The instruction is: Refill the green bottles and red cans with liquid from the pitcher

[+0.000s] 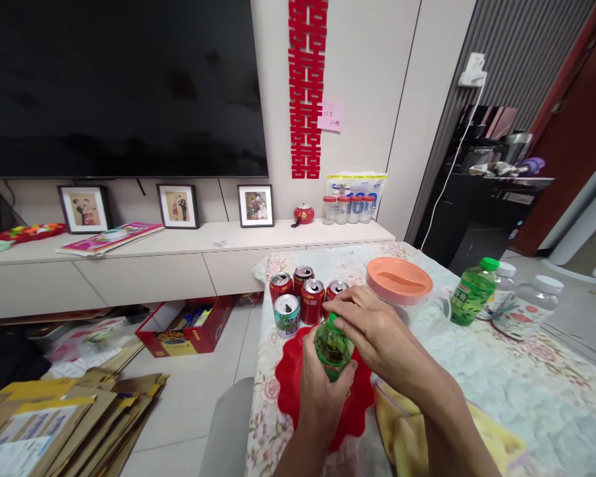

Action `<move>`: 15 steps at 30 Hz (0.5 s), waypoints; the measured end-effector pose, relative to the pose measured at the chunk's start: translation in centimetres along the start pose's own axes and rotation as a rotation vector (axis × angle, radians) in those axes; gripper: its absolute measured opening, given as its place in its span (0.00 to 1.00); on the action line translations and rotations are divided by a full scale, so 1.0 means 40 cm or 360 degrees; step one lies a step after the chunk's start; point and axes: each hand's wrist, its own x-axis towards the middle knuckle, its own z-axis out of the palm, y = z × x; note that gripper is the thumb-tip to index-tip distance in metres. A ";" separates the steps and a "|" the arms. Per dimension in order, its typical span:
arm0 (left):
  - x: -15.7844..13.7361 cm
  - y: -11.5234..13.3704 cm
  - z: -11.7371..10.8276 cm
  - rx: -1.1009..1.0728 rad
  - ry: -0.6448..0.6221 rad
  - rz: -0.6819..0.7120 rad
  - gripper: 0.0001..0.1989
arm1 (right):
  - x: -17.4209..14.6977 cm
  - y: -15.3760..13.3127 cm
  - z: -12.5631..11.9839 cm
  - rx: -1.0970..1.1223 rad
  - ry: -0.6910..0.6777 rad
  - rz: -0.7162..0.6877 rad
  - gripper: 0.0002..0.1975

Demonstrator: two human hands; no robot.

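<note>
A green plastic drink bottle [334, 348] with dark liquid in it is gripped round its body by my left hand [314, 384]. On top, the fingers of my right hand [370, 324] are closed on its green bottle cap [332, 318]. Below the bottle lies a red scalloped plate [291, 381]. Just beyond my hands stand several red drink cans [312, 301] and a blue-green can [287, 315], with their tops facing up. A yellow cloth [402, 424] lies under my right forearm.
An orange-lidded container [400, 278] sits behind my right hand. To the right are another green bottle [474, 291] and two white-capped jars [526, 308]. A flowered tablecloth [487, 371] covers the table. Flattened cardboard [79, 417] and a red box [186, 324] are on the floor.
</note>
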 end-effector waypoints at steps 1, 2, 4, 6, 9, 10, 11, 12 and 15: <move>0.000 0.000 0.000 -0.0002 0.0001 0.0012 0.33 | -0.001 -0.001 0.001 -0.0006 -0.0011 0.0004 0.14; 0.000 -0.001 0.001 -0.0006 0.0000 0.0017 0.33 | -0.001 -0.001 0.002 -0.0011 -0.0022 0.0008 0.14; 0.000 0.000 0.000 -0.0008 -0.0006 0.0009 0.33 | 0.000 0.000 0.005 -0.0023 -0.0032 0.0011 0.15; 0.000 0.001 -0.001 0.0002 -0.0018 -0.0006 0.33 | 0.001 -0.001 0.007 -0.0050 -0.0034 0.0026 0.14; 0.000 0.002 -0.004 0.0035 -0.0026 0.0009 0.34 | 0.005 -0.006 0.012 -0.0086 -0.0017 0.0130 0.12; 0.001 0.001 -0.004 0.0045 -0.0026 0.0016 0.34 | 0.006 -0.009 0.015 -0.0089 -0.0011 0.0175 0.12; 0.002 -0.001 -0.004 0.0056 -0.0021 0.0018 0.34 | 0.007 -0.011 0.017 -0.0092 -0.0003 0.0217 0.11; 0.002 -0.004 -0.004 0.0065 -0.0014 0.0015 0.34 | 0.008 -0.013 0.019 -0.0095 0.0005 0.0253 0.10; 0.004 -0.014 -0.004 0.0074 0.0003 0.0005 0.33 | 0.009 -0.017 0.021 -0.0112 0.0012 0.0317 0.09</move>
